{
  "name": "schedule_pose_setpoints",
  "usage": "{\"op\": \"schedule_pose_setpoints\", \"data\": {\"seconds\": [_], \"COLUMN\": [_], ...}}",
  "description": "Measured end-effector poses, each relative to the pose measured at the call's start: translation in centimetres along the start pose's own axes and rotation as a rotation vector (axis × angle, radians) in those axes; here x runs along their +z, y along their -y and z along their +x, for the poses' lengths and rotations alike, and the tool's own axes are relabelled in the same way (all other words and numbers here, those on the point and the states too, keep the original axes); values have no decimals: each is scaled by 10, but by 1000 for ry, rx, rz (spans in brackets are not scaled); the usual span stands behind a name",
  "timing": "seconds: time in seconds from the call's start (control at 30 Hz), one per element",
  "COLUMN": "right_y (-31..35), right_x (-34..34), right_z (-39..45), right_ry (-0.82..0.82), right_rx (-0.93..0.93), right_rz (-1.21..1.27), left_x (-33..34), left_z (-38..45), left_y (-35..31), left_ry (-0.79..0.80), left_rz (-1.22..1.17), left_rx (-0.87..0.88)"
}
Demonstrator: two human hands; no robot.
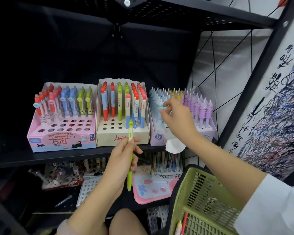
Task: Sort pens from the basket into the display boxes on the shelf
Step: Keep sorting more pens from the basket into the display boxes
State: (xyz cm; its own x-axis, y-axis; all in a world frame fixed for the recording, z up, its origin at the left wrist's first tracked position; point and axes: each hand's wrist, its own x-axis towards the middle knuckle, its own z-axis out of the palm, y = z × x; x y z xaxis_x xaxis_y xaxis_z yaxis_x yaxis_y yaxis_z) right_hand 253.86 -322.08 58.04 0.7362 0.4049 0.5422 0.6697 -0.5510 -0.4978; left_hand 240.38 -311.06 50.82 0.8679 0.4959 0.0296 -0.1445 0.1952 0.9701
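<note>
Head view: taking the cream display box point(122, 133) in the middle of the shelf point(66, 158) as the landmark, the left hand point(124, 160) hovers just in front of and below its front panel. Its fingers are curled round a green pen point(130, 160) held nearly upright, ball cap up, the cap overlapping the box's empty front holes. That upright hold looks chosen so the tip can drop straight into a hole, probably in the green column of that box.

To the right of the cream box stands the lilac display box point(183, 133), filled with blue, yellow and purple animal-topped pens. The right hand point(176, 116) reaches over its left part, thumb and forefinger pinching a pale blue animal pen point(160, 106) among the other blue ones; whether it is seating or straightening that pen I cannot tell. The two hands are well apart, each busy at its own box.

Left of the cream box sits the pink display box point(61, 138), its rear rows full, its front holes empty.

Below and to the right of the cream box, near the viewer, the green basket point(202, 192) hangs under the right forearm, with at least a couple of pens still showing at its bottom, so the sorting appears unfinished.
</note>
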Motion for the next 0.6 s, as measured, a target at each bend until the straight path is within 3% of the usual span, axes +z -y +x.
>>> {"op": "schedule_pose_setpoints", "data": {"seconds": [0.17,0.27,0.37,0.5,0.6], "right_y": [51,68,86,102,104], "right_x": [14,14,6,0,6], "right_z": [-24,-18,3,39,55], "right_ry": [447,506,406,44,-7], "right_rx": [-68,-42,-25,-94,-124], "right_rz": [352,396,508,511,384], "left_x": [-4,-12,-30,-62,-77], "left_z": [-4,-9,-10,-7,-5], "left_y": [-3,-9,-16,-27,-31], "left_ry": [-11,5,37,-12,-77], "left_rz": [-85,-31,160,360,425], "left_rx": [3,56,110,184,220]}}
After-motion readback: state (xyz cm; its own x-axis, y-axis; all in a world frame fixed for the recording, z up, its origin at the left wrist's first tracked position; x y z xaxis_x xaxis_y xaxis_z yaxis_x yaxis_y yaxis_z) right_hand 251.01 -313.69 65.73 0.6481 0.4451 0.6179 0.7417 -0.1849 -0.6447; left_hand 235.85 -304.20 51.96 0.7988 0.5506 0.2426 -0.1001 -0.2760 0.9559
